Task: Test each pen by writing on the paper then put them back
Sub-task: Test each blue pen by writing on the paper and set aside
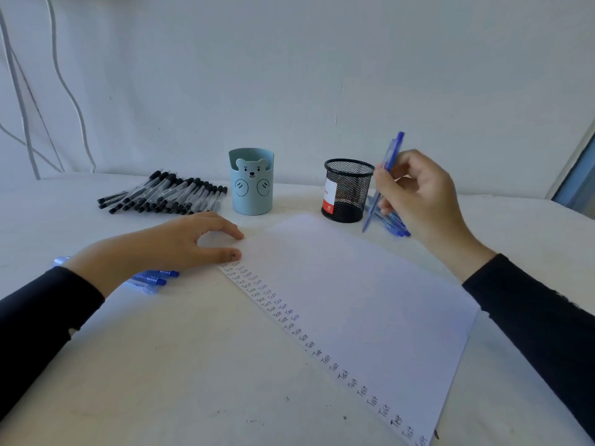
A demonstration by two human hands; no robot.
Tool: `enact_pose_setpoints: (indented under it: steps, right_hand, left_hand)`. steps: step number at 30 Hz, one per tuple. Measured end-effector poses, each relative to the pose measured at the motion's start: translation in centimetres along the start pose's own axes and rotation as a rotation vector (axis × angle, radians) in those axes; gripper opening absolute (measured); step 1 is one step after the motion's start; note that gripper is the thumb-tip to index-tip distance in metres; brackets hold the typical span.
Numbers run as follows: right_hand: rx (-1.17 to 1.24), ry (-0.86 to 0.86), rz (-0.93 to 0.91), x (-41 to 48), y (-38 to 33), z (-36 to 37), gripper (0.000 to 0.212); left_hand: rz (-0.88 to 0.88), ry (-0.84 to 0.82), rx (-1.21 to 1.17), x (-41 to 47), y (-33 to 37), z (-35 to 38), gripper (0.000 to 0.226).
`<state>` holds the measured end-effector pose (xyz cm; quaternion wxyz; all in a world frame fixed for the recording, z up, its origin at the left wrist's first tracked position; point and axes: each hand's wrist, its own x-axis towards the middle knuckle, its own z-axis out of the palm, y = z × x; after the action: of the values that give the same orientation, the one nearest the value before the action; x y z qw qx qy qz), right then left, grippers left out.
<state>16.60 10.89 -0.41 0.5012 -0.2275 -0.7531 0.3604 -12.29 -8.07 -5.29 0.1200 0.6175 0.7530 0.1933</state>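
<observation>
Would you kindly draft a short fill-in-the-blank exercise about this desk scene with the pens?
The right hand holds a ____ pen.
The left hand rests on the paper, where the word ____ repeats.
The pile of pens beside the bear cup has ____ caps.
Missing: blue; Test; black.

Soft cool daylight, faint shadows, wide-angle edge distortion, slight overall softness.

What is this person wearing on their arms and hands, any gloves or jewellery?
Both arms are in long dark sleeves, black or near it. The left sleeve and right sleeve end at the wrists. The left hand and right hand are bare: no gloves, rings or watch show. A small dark spot marks the left thumb's tip.
</observation>
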Motion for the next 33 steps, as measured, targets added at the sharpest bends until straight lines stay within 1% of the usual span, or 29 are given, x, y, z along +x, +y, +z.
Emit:
enact_pose_setpoints:
  steps: [1, 2, 3, 5, 8, 11, 14, 16, 17, 19, 21, 22, 24, 26, 29, 33]
  right_hand:
    - [-0.173, 0.035, -0.119, 0.4, 0.9, -0.8, 0.008]
    - [-0.284, 0.029, -0.168, 0.7, 1.9, -1.5, 0.008]
    - [-0.346, -0.006, -0.176, 0.9, 2.9, -1.9, 0.007]
    - [-0.471, -0.106, -0.18, 1.1, 4.8, -2.1, 0.008]
    - [-0.627, -0.251, -0.171, 1.3, 7.1, -2.1, 0.016]
    - [-0.782, -0.351, -0.164, 1.5, 8.1, -2.2, 0.011]
    - [-0.875, -0.419, -0.099, 0.9, 7.6, -2.5, 0.037]
    - [-0.94, -0.482, -0.092, 0.3, 6.9, -2.3, 0.038]
    - [-0.965, -0.491, -0.103, -0.1, 6.5, -2.0, 0.037]
    - [-0.974, -0.435, -0.124, -0.7, 5.4, -1.2, 0.039]
    - [-0.919, -0.339, -0.132, -1.2, 4.0, -0.1, 0.044]
    - [-0.905, -0.323, -0.158, -1.6, 3.6, 0.5, 0.04]
    - [-0.886, -0.338, -0.208, -2.3, 2.9, 1.6, 0.027]
    - [-0.842, -0.376, -0.228, -3.0, 2.6, 2.4, 0.023]
    - [-0.782, -0.391, -0.235, -3.3, 2.5, 2.8, 0.021]
    - [-0.749, -0.378, -0.222, -3.0, 3.0, 2.5, 0.019]
  left_hand:
    - [0.003, -0.001, -0.002, 0.0, 0.0, 0.0, 0.065]
    - [0.005, -0.002, -0.002, 0.0, 0.1, 0.0, 0.063]
    - [0.006, -0.002, 0.001, 0.0, 0.2, 0.0, 0.06]
    - [0.009, -0.001, 0.012, 0.0, 0.4, 0.0, 0.055]
    - [0.01, 0.0, 0.014, 0.0, 0.6, 0.0, 0.055]
    - [-0.003, -0.012, 0.0, -0.1, 0.5, -0.1, 0.063]
    - [-0.017, -0.042, -0.001, -0.5, 1.0, -0.8, 0.069]
    - [-0.043, -0.038, -0.011, -1.1, 1.4, -2.1, 0.063]
    - [-0.063, -0.039, -0.007, -1.5, 1.5, -2.9, 0.057]
    - [-0.117, -0.068, 0.029, -2.8, 1.3, -4.9, 0.041]
    - [-0.173, -0.139, 0.06, -4.1, 1.0, -6.4, 0.025]
    - [-0.208, -0.179, 0.066, -4.7, 0.7, -7.0, 0.02]
    - [-0.265, -0.26, 0.078, -5.2, 0.5, -7.4, 0.017]
    - [-0.295, -0.312, 0.106, -5.2, 0.3, -7.4, 0.016]
    - [-0.308, -0.288, 0.142, -4.8, 0.2, -7.0, 0.013]
    - [-0.235, -0.18, 0.126, -4.1, -0.2, -6.2, 0.002]
